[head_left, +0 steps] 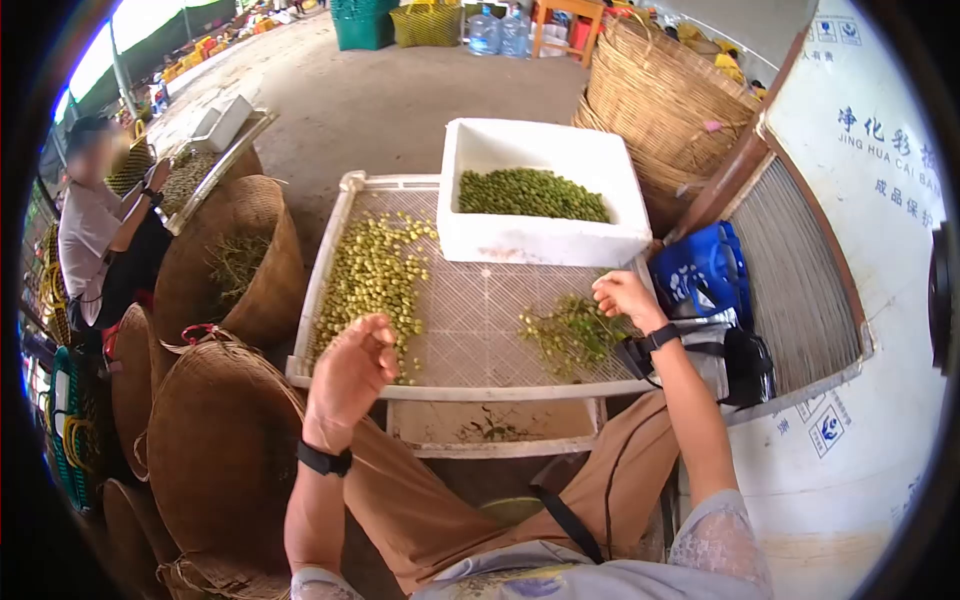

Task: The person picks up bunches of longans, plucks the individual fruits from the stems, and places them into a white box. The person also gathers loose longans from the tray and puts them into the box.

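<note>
Green leafy sprig heap (570, 335) on white plastic mesh tray (480, 310): right hand (625, 298) pinching at it, left hand (350, 375) raised, half-curled, contents unclear; best pluck single sprigs

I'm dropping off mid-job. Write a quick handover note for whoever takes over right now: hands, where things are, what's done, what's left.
Left hand: raised over the white plastic mesh tray, fingers curled; unclear whether it holds anything.
Right hand: fingertips on the small pile of green leafy sprigs at the tray's right.
Done: heap of loose yellow-green round fruits on the tray's left; white foam box at the far end holds darker green fruits.
Left: the sprig pile.
</note>
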Demonstrator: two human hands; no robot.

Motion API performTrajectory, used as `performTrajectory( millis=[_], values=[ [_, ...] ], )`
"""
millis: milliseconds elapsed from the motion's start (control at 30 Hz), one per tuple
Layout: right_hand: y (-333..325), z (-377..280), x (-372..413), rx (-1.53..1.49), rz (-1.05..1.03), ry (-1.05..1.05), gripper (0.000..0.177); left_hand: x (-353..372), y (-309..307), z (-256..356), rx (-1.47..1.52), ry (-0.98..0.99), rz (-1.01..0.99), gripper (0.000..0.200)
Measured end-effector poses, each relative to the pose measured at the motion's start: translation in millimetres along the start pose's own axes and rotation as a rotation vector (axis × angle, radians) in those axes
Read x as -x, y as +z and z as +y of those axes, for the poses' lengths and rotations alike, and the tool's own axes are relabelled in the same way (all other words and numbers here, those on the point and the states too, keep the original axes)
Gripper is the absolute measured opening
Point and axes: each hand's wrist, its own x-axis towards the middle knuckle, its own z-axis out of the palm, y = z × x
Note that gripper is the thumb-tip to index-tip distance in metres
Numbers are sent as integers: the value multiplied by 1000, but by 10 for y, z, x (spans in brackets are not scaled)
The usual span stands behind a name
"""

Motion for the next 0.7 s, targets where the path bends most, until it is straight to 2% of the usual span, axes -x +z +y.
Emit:
performTrajectory(
  millis=[33, 100, 167, 200, 333, 433, 467, 533, 567, 633, 667, 700],
  values=[
    [-23, 215, -39, 171, -16, -1, 17, -3, 30, -152, 36, -37, -26, 26],
    [28, 311, -9, 1129, -109, -108, 23, 9, 127, -420, 60, -60, -38, 27],
    [174, 440, 144, 1207, 138, -89, 17, 7, 231, -655, 116, -110, -67, 26],
    [194, 503, 97, 1252, 108, -23, 15, 29, 309, -739, 114, -134, -62, 26],
    [70, 447, -8, 1171, 116, 78, 14, 101, 382, -946, 107, -197, -86, 25],
    [-166, 219, 71, 891, 135, -200, 19, 99, 351, -1028, 123, -235, -116, 25],
    [-198, 112, 140, 892, 143, -203, 19, 83, 370, -1049, 71, -229, -126, 26],
    [-208, -170, 317, 567, 72, -247, 20, 38, 408, -1102, -22, -195, -166, 27],
    [-183, -302, 423, 572, 70, -253, 20, 21, 467, -1119, -19, -188, -166, 27],
    [-65, -544, 651, 492, -94, -262, 21, -40, 616, -1127, -411, -56, -71, 30],
    [16, -641, 756, 537, -134, -280, 20, -119, 608, -1154, -569, 30, -93, 34],
    [105, -721, 846, 534, -150, -286, 20, -197, 626, -1182, -573, 34, -77, 34]
  ],
)
